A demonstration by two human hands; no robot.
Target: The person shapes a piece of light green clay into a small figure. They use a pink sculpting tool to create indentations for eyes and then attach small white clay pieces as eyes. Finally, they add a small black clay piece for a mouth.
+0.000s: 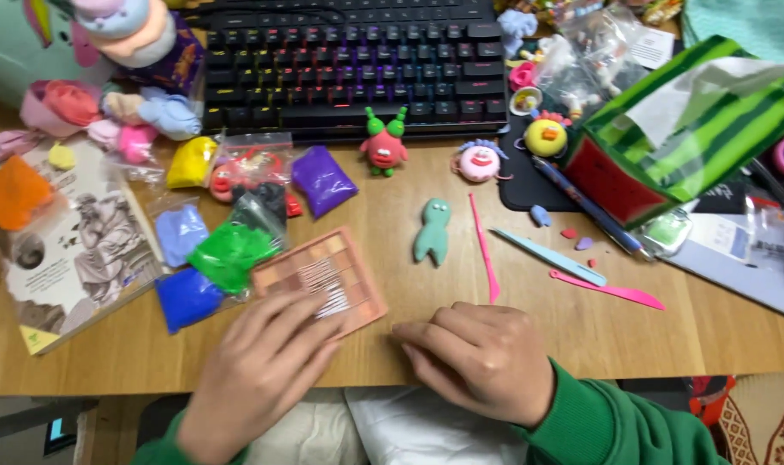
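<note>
My left hand (pixel 259 370) lies at the near edge of the wooden desk (pixel 581 336), fingertips touching the near corner of a flat peach palette (pixel 321 277) with a grid of squares. My right hand (pixel 478 355), in a green sleeve, rests knuckles-up on the desk just right of the palette, fingers curled under; whether it holds anything is hidden. Beyond the hands lies a small teal clay figure (pixel 432 229). A pink modelling stick (pixel 484 248) lies beside the teal figure.
Bags of coloured clay sit at left: green (pixel 230 252), blue (pixel 188 297), purple (pixel 322 179), yellow (pixel 190 161). A black keyboard (pixel 349 65) stands behind. Small clay figures (pixel 384 145), a light blue tool (pixel 551 257), a pink tool (pixel 607 290) and a watermelon-patterned box (pixel 685 129) lie right.
</note>
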